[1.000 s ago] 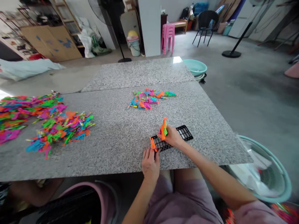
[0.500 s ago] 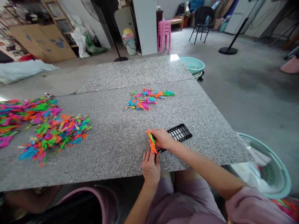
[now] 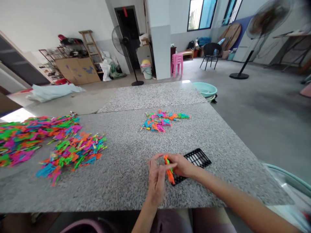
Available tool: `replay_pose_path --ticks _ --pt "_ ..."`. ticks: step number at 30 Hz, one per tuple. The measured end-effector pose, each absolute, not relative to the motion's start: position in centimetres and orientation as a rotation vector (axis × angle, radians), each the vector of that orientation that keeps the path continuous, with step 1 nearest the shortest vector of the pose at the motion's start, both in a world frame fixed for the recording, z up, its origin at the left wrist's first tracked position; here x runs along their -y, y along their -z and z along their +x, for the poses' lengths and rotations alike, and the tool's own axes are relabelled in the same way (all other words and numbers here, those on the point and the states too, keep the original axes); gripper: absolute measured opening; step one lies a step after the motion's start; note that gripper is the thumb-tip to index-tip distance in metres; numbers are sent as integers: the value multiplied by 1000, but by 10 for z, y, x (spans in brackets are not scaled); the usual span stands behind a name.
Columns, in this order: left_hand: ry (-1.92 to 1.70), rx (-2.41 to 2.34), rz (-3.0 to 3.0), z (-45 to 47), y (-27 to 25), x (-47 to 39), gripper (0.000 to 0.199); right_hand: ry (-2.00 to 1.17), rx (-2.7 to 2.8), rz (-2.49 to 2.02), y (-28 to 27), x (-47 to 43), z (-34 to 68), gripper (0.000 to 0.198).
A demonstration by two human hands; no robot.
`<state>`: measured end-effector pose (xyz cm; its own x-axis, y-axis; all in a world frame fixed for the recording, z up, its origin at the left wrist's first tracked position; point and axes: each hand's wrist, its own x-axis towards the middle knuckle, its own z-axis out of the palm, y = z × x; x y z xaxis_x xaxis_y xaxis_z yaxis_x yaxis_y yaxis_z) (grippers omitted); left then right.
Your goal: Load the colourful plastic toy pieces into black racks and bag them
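My right hand (image 3: 181, 164) is closed on small bright plastic pieces (image 3: 169, 173), mostly orange with some green, held above the near end of a black slotted plastic grid (image 3: 198, 158). Close by on the left is my left hand (image 3: 156, 181), its thumb and forefinger stretched apart and reaching to the same pieces; whether they press on them is hard to tell. The grid lies slanted on the speckled stone table (image 3: 126, 181), partly hidden under my right hand. Farther back lies a small group of multicoloured plastic pieces (image 3: 160, 122).
Two heaps of similar pieces, a nearer one (image 3: 75, 150) and a larger one (image 3: 31, 136), cover the table's left side. Turquoise basins stand beyond the right edge, one far (image 3: 205, 89) and one near (image 3: 289, 176). A pink bucket (image 3: 84, 225) sits below the front edge.
The view has tilted up, so the table sits lower in the picture. My left hand has left the lower end of the orange pieces and its fingers have spread; my right hand still holds them.
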<state>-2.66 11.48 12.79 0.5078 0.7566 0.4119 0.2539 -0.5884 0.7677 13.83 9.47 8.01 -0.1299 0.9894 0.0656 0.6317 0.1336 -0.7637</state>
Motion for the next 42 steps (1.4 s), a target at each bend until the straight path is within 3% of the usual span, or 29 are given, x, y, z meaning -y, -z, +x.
replay_pose_path --ticks 2,4,7,9,14,17,20,25,31,37,39,42 --pt "-954 -772 2006 -26 -121 -116 68 -881 1922 -1492 -88 -110 153 18" --pt "-908 -735 1984 -28 -117 -115 56 -841 1933 -1529 -98 -138 166 18" --pt "-910 -788 2013 -27 -116 -112 30 -439 1823 -1789 -109 -197 171 28" --pt "-968 -847 1992 -25 -117 -109 24 -182 1845 -1925 -109 -231 164 36" --pt "-987 -896 1931 -23 -115 -105 28 114 2109 -2029 -86 -232 144 35" --pt "-948 -857 1942 -24 -116 -107 30 53 2137 -2046 -79 -188 151 27" --pt "-922 -802 1927 -26 -118 -110 33 -140 2166 -2063 -94 -160 170 22" --pt "-844 -817 1870 -25 -123 -109 35 151 2460 -1791 -118 -196 186 25" --pt "-821 -840 1778 -25 -122 -108 38 -51 2530 -1652 -116 -220 205 12" --pt "-803 -755 1729 -24 -122 -111 40 -171 2027 -1920 -112 -102 238 12" --pt "-803 -733 1727 -24 -123 -112 40 -371 1845 -1925 -104 -57 217 4" --pt "-795 -725 1740 -23 -124 -113 42 -1003 1276 -1638 -89 -14 169 10"
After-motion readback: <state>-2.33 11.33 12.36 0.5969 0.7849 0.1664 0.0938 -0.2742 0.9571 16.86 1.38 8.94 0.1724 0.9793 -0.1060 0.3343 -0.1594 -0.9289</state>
